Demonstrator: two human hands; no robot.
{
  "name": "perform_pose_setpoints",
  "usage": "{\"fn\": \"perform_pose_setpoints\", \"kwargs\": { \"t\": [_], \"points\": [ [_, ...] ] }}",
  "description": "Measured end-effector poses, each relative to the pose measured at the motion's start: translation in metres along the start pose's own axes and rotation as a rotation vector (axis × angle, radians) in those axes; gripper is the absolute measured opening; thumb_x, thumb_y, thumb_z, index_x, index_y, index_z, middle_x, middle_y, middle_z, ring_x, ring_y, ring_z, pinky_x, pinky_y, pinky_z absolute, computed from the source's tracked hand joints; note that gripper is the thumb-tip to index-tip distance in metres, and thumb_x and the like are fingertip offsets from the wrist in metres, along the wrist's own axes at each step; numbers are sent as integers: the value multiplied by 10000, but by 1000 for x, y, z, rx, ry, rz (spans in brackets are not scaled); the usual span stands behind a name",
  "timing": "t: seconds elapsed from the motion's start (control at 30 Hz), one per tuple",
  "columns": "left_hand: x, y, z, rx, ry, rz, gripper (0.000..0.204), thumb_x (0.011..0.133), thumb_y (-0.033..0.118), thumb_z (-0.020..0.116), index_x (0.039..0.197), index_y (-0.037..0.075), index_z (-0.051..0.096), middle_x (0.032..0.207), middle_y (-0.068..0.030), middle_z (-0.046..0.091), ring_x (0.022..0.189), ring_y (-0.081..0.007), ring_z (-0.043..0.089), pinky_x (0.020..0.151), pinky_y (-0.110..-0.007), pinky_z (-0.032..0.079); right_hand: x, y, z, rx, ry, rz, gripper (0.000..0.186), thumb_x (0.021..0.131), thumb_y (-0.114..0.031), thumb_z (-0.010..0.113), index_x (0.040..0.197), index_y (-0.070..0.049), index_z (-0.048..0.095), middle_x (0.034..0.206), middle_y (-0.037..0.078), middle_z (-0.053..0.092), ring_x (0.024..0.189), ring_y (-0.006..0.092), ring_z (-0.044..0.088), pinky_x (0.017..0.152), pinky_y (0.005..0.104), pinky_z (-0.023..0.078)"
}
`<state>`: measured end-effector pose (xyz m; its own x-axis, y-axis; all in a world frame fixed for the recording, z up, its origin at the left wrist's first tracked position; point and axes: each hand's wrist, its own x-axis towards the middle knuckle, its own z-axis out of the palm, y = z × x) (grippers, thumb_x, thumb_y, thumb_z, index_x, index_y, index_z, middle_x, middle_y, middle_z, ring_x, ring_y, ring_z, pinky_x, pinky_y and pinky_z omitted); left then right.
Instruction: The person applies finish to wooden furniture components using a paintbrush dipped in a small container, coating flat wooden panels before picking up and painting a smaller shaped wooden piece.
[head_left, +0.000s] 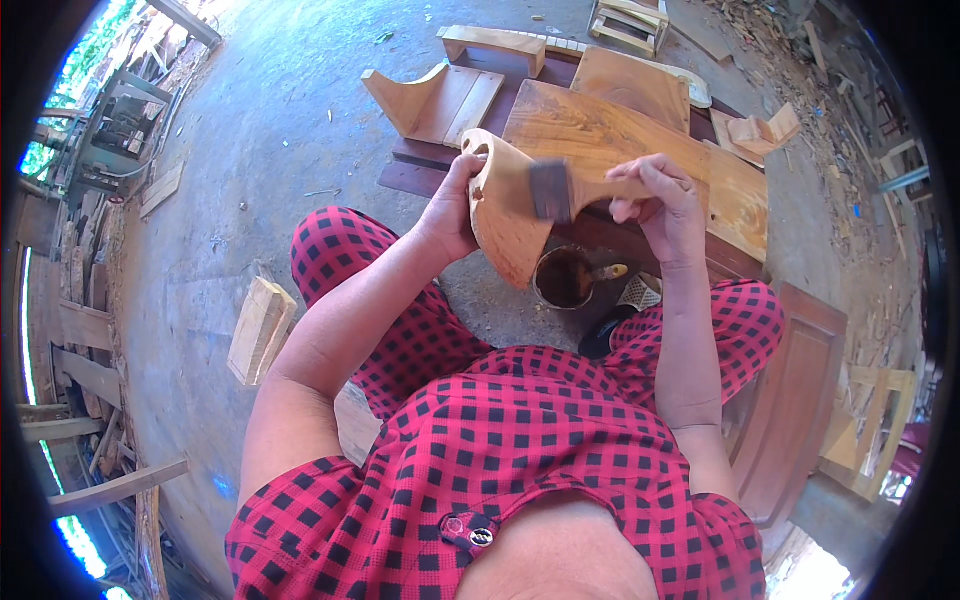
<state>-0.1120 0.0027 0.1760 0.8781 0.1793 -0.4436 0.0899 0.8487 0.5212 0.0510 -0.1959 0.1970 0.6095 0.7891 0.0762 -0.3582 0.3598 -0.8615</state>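
My left hand (452,210) grips the edge of a curved, shaped wooden piece (503,225) and holds it upright in front of me. In my right hand (662,205) is a flat paintbrush (560,190) with dark bristles, which lie against the face of that wooden piece. Just below the piece stands a small round can (565,277) of dark brown liquid on the floor, between my knees in red and black checked cloth.
Several wooden parts lie ahead: a wide varnished board (620,140), an L-shaped piece (435,100), a small bench part (495,42). A wooden block (260,330) lies left of my leg. A brown door panel (795,400) rests at right. Scrap timber lines the left edge.
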Motion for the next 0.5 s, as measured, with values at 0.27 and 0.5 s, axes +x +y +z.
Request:
{"fn": "perform_pose_setpoints", "kwargs": {
  "t": [0.27, 0.5],
  "points": [
    [-4, 4, -2, -11, 2, 2, 655, 810, 456, 525, 1289, 17, 444, 1227, -175, 544, 1114, -312, 540, 987, -456, 415, -4, -14, -6, -215, -104, 136, 149, 836, -139, 608, 832, 9, 629, 817, 171, 678, 538, 177, 644, 489, 252, 534],
    [-8, 5, -6, 13, -32, 10, 599, 808, 446, 520, 1239, 30, 500, 1161, -143, 597, 1054, -286, 582, 952, -431, 444, 7, -13, -28, -85, 299, -110, 168, 908, -172, 553, 917, -10, 599, 899, 184, 663, 611, 197, 652, 504, 282, 538]
  ]
}}
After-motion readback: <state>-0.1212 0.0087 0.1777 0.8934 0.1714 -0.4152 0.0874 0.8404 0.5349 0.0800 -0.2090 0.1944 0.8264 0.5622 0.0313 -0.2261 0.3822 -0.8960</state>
